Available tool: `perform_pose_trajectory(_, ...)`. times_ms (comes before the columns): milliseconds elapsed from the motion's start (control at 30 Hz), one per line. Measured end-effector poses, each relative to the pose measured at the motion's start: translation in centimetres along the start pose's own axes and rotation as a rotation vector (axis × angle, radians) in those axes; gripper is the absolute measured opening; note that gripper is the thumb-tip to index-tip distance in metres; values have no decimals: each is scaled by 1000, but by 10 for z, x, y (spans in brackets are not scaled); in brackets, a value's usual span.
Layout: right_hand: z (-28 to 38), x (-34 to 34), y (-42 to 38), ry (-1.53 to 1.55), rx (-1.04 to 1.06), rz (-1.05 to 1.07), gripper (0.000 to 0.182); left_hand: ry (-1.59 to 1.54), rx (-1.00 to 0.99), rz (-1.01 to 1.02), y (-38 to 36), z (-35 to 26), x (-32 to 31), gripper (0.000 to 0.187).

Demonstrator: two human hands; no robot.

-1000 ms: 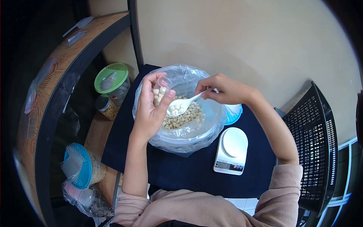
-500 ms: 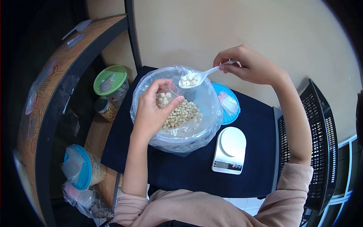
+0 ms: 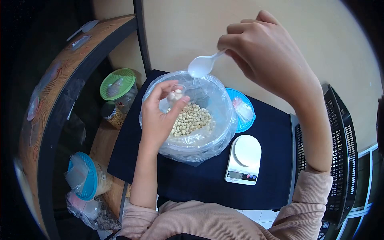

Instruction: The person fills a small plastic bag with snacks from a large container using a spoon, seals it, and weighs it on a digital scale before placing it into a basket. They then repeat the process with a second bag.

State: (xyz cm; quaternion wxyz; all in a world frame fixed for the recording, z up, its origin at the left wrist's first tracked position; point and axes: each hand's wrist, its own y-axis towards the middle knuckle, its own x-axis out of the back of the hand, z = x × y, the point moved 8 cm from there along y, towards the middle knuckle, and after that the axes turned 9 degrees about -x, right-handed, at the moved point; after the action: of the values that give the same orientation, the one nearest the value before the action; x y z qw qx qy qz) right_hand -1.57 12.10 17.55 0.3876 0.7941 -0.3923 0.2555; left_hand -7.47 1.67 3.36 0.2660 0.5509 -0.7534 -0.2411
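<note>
My left hand (image 3: pixel 157 116) holds a small clear plastic bag (image 3: pixel 175 96) between thumb and fingers, with a few pale cubes inside. It is above a tub lined with a large clear plastic bag (image 3: pixel 222 114). Many small cream-coloured cubes (image 3: pixel 191 120) lie in the tub. My right hand (image 3: pixel 262 50) is closed around the handle of a white plastic spoon (image 3: pixel 201 66). The spoon is tipped downward, up and right of the small bag and apart from it; no cubes show on it.
A white digital scale (image 3: pixel 245 158) sits on the dark cloth (image 3: pixel 192 180). Behind it, a blue lid (image 3: pixel 252 116) carries small plastic bags. Black crates (image 3: pixel 340 168) stand at right. Lidded containers (image 3: pixel 118 82) and a jar (image 3: pixel 113 114) are at left, below a curved-looking wooden shelf (image 3: pixel 60 76).
My right hand has risen and turned over. The spoon, which carried pale cubes, is now tipped without visible cubes. My left hand has shifted slightly, and cubes show in its small bag.
</note>
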Motion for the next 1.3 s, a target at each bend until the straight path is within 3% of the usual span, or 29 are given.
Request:
perform_pose_trajectory(67,-2,-5,-1,-4,-51,-39,5,-70,-11,-99,-1,1,8,33)
perform_pose_trajectory(133,9,-43,-4,-44,-54,204,8,-7,-34,86,-1,-4,-3,30)
perform_pose_trajectory(233,42,-101,-14,144,15,437,20,-184,81,24,-3,5,1,25)
perform_pose_trajectory(333,78,-148,-24,313,103,441,5,-248,93,78,-4,6,-3,25)
perform_pose_trajectory(467,117,-183,-35,379,192,541,8,-221,38,82,-4,1,-3,26)
perform_pose_trajectory(533,136,-203,-50,635,220,803,14,-231,67,31,-3,3,1,23)
perform_pose_trajectory(567,137,-203,-48,638,225,803,14,-227,70,28,-2,5,3,23)
perform_pose_trajectory(633,141,-193,-49,1018,267,870,17,-300,89,34,-2,10,2,26)
perform_pose_trajectory(733,134,-190,-50,1057,201,930,20,-465,195,113,-5,13,-3,33)
perform_pose_trajectory(867,116,-177,-47,1158,143,878,18,-480,177,132,-4,13,-4,37)
perform_pose_trajectory(1033,67,-150,-36,1195,-2,634,14,-382,70,-6,-2,7,5,36)
perform_pose_trajectory(1300,2,-120,-44,1051,-208,574,15,-212,117,115,-2,5,0,29)
